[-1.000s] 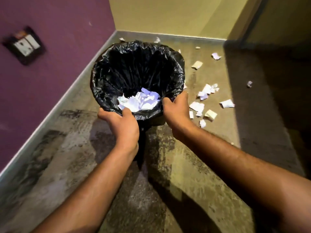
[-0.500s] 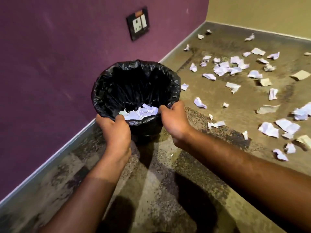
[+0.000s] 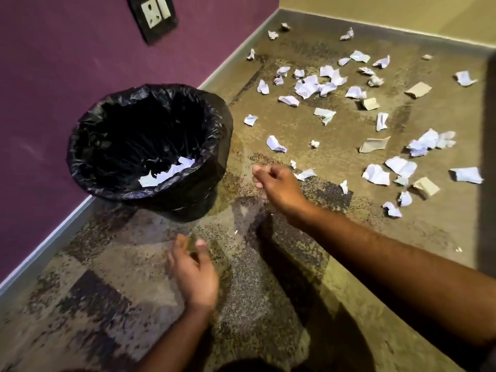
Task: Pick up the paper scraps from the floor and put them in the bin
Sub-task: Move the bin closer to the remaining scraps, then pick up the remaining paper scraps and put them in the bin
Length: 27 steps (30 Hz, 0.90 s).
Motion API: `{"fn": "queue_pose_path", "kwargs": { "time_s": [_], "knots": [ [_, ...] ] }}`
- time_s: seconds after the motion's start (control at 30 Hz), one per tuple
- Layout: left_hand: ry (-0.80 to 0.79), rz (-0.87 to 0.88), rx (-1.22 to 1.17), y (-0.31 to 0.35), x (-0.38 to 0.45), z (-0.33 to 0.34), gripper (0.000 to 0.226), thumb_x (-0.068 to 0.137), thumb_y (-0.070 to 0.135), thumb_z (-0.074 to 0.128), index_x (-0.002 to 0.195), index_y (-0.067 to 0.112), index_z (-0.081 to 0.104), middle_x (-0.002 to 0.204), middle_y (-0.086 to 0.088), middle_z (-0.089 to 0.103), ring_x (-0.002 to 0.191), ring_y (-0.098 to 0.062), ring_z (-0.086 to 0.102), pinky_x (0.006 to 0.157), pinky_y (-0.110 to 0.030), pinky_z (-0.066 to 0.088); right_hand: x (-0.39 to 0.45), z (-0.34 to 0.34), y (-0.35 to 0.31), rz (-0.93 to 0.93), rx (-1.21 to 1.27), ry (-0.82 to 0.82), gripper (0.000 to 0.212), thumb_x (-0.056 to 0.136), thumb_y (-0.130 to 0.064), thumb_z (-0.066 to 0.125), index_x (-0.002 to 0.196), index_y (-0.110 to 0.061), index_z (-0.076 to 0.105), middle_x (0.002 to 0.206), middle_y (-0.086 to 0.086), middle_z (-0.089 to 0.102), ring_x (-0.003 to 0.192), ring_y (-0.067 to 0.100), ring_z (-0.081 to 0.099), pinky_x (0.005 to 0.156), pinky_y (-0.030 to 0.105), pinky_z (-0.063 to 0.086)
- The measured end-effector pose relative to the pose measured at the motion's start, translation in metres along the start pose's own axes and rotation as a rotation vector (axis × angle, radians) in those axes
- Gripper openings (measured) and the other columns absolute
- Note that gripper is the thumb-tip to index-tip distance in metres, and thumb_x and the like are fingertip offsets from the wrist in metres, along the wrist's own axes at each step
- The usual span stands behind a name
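Head view: bin (image 3: pixel 150 146), black-lined, stands on the floor (image 3: pixel 268 304) against the purple wall (image 3: pixel 67 63), some paper inside. Paper scraps (image 3: pixel 316 87) lie scattered right of the bin. Left hand (image 3: pixel 194 275) and right hand (image 3: pixel 277 183), near the bin, are loose, holding nothing. Wall socket (image 3: pixel 154 16) sits above the bin.

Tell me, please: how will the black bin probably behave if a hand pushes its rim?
The bin looks light, holding few scraps, so it would likely slide or tip. Its loose black liner probably feels slippery and crumples.

No legible text anywhere.
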State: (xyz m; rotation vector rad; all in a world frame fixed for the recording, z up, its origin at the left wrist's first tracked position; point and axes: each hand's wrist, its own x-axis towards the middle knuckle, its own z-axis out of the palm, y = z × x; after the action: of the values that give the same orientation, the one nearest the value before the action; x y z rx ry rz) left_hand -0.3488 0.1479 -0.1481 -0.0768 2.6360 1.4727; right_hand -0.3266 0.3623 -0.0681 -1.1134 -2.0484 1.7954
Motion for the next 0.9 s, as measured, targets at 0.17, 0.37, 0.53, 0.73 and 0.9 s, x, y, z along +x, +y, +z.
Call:
{"fn": "queue_pose_path", "kwargs": {
  "time_s": [0.17,0.37,0.53,0.73,0.9],
  "knots": [
    [-0.264,0.304,0.382,-0.014,-0.004,0.031,0.039,0.094,0.021,0.064,0.132,0.017,0.061,0.122,-0.003,0.055,0.110,-0.024,0.057,0.099,-0.038,0.051,-0.003,-0.033,0.088,-0.047,-0.523,0.007,0.017,0.096,-0.030,0.071,0.086,-0.016,0.073,0.084,-0.004,0.074,0.080,0.017,0.071,0.079,0.038,0.059],
    [-0.347,0.363,0.476,-0.013,0.024,0.049,0.040,0.093,0.032,0.067,0.130,0.018,0.062,0.123,0.000,0.054,0.100,-0.015,0.059,0.088,-0.029,0.056,-0.028,-0.035,0.137,-0.138,-0.721,0.044,0.040,0.094,-0.044,0.073,0.129,-0.025,0.069,0.107,-0.010,0.057,0.094,0.010,0.056,0.079,0.023,0.044],
    [-0.365,0.499,0.485,-0.011,0.032,0.056,0.018,0.092,0.024,0.069,0.109,0.017,0.070,0.109,0.007,0.058,0.088,-0.007,0.058,0.077,-0.017,0.051,-0.017,-0.015,0.137,-0.193,-0.739,0.120,0.044,0.095,-0.053,0.067,0.133,-0.032,0.067,0.111,-0.014,0.064,0.095,0.006,0.057,0.068,0.023,0.043],
    [-0.329,0.472,0.460,-0.014,0.034,0.062,0.003,0.092,0.021,0.069,0.093,0.019,0.070,0.101,0.011,0.060,0.079,-0.004,0.055,0.064,-0.009,0.041,-0.005,-0.005,0.135,-0.245,-0.778,0.246,0.027,0.099,-0.051,0.062,0.110,-0.032,0.077,0.099,-0.016,0.070,0.085,0.005,0.061,0.066,0.027,0.050],
    [-0.313,0.462,0.483,-0.013,0.038,0.068,0.003,0.094,0.021,0.065,0.097,0.019,0.065,0.103,0.008,0.061,0.082,-0.006,0.056,0.064,-0.016,0.046,0.006,-0.004,0.134,-0.270,-0.826,0.197,0.024,0.102,-0.048,0.057,0.102,-0.029,0.072,0.097,-0.014,0.068,0.083,0.005,0.059,0.069,0.024,0.047]
  ]
}}
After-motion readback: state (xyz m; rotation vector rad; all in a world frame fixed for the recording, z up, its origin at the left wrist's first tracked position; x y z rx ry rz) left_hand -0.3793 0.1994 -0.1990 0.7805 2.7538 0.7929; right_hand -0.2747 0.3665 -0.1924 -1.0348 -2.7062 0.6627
